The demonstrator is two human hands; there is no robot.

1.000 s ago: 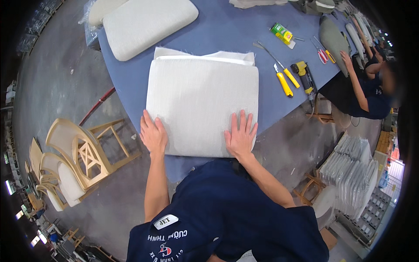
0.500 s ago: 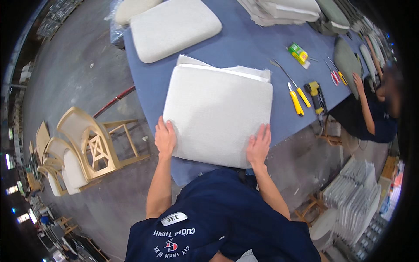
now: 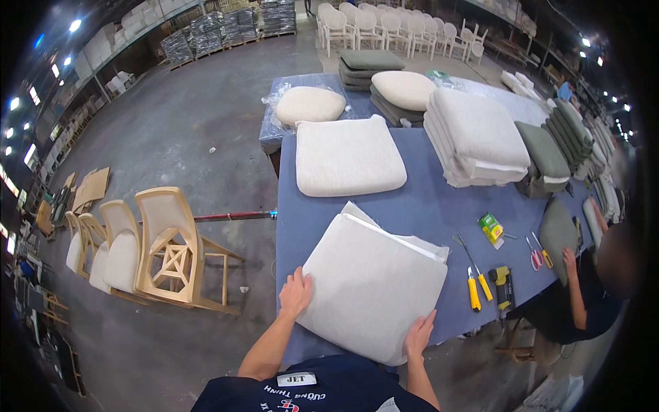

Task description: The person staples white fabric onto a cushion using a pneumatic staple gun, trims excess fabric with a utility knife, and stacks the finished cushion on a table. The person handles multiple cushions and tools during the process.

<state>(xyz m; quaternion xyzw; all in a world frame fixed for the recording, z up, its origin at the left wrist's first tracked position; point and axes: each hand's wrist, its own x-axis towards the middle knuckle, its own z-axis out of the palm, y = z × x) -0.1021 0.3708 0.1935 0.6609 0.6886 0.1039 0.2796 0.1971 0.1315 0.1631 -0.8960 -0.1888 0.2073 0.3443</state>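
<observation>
Head view: a person stands at the near edge of a blue worktop (image 3: pixel 419 206), both forearms coming up from the lower edge
Cushion: a pale square seat cushion (image 3: pixel 374 285) lies flat on the near part of the worktop, turned so one corner points away; its near corner hangs a little past the worktop edge
Under the cushion: a thin white sheet (image 3: pixel 429 245) shows along its far right side
Left hand: the left hand (image 3: pixel 296 292) rests on the cushion's left edge, near the left corner
Left fingers: spread narrow and laid flat on the fabric, thumb alongside; whether they curl under the edge cannot be told
Right hand: the right hand (image 3: pixel 419 336) sits on the cushion's near right edge, close to the bottom corner
Right fingers: held close together and pressed on the top face, tips pointing away from the body
Cushion relative to fingers: the bulk of it lies beyond and between the two hands, touching both
Tools: a yellow-handled screwdriver (image 3: pixel 473 288) and a yellow and black stapler (image 3: pixel 502 287) lie right of the cushion, well apart from the right hand
Further back: a second pale cushion (image 3: pixel 347 158) lies flat in the middle of the worktop, with stacks of white cushions (image 3: pixel 477 137) beyond it
Floor: wooden chair frames (image 3: pixel 171 250) stand on the concrete to the left
Co-worker: another person's hand (image 3: pixel 569 259) rests on a grey cushion (image 3: pixel 557 233) at the right end
</observation>
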